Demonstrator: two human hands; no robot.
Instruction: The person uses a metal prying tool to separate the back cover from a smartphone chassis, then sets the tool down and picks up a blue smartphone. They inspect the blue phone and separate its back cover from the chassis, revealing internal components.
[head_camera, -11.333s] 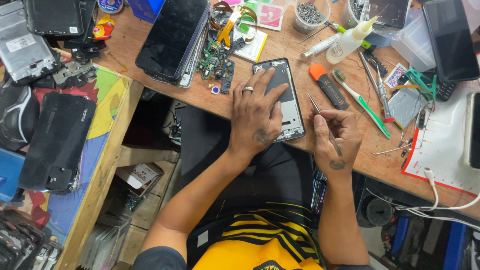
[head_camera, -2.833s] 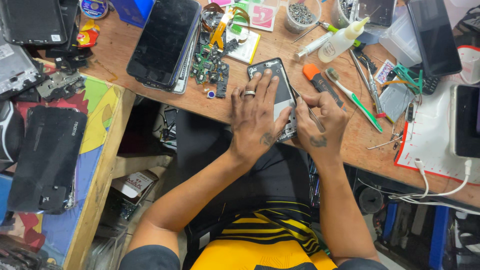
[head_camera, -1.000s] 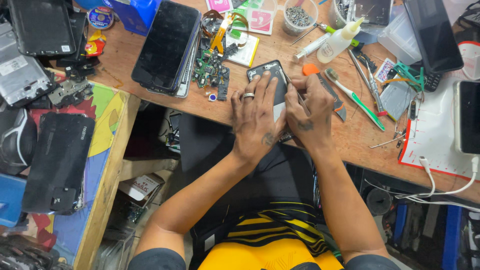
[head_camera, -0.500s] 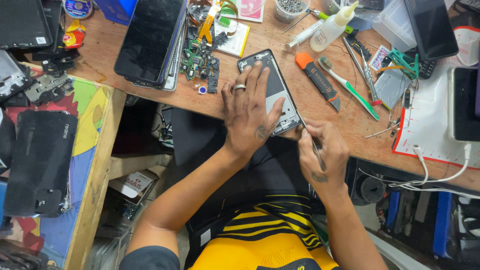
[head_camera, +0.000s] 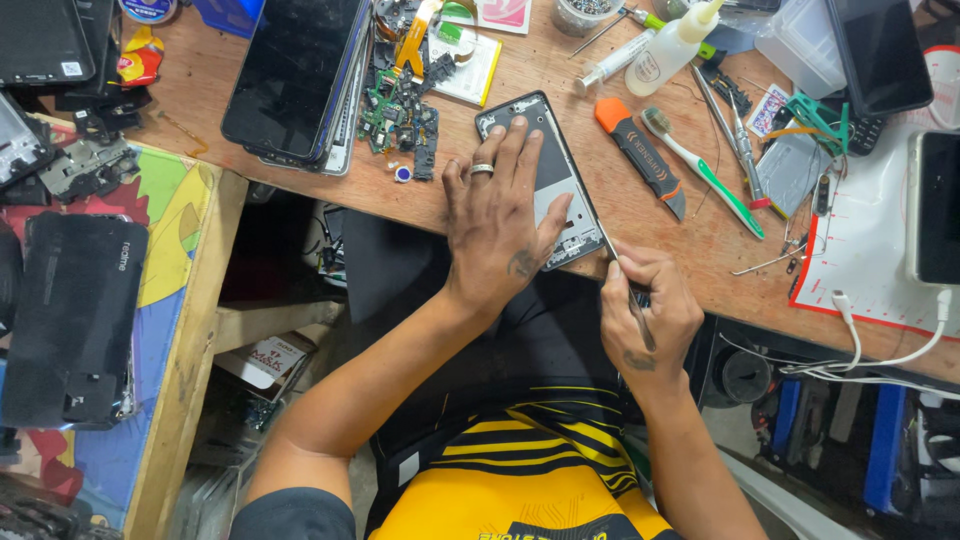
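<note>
An opened phone frame (head_camera: 553, 158) lies face up on the wooden workbench (head_camera: 700, 250), near its front edge. My left hand (head_camera: 497, 215), with a ring on one finger, is spread flat on the frame and presses it down. My right hand (head_camera: 645, 315) sits just off the bench edge, below the frame's lower right corner. It grips a thin metal tool (head_camera: 612, 252) like a pen, its tip touching that corner of the frame.
A stack of dark phone screens (head_camera: 295, 75) and loose circuit boards (head_camera: 400, 110) lie to the left. An orange-tipped pry tool (head_camera: 640, 155), a green toothbrush (head_camera: 705, 175), tweezers (head_camera: 740, 130) and a glue bottle (head_camera: 675, 45) lie to the right. A white mat (head_camera: 860, 250) with cables fills the right end.
My right hand has drawn back from over the frame to the bench edge, tool tip now at the lower right corner. My left hand stays pressed on the frame.
</note>
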